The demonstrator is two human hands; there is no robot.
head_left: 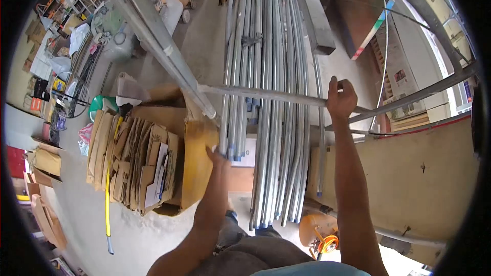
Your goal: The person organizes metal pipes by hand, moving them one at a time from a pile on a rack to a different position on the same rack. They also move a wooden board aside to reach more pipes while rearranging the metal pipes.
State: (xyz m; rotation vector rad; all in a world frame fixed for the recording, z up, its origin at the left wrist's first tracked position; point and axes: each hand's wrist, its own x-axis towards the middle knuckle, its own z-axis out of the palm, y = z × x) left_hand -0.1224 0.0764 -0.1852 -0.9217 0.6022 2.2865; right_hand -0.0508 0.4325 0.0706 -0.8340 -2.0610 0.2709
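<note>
A long bundle of grey metal pipes (pixel 270 138) runs away from me, lying across a horizontal crossbar (pixel 245 92) of a metal rack. At the near end of the bundle's left-most pipe (pixel 224 128), my left hand (pixel 220 158) is closed around it, thumb to the left; part of the grip is hidden. My right hand (pixel 341 98) is closed on the crossbar, to the right of the pipes. Dark tape (pixel 251 40) ties some pipes together farther back. A thick square steel tube (pixel 312 15) lies along the bundle's right side.
Left of the pipes, a large cardboard box (pixel 197 158) holds several flattened cartons (pixel 138 158). A slanting metal post (pixel 158 41) rises at the upper left. An orange hose (pixel 328 244) lies low at the right. Compressors (pixel 171 10) and cluttered shelves (pixel 69 0) stand behind.
</note>
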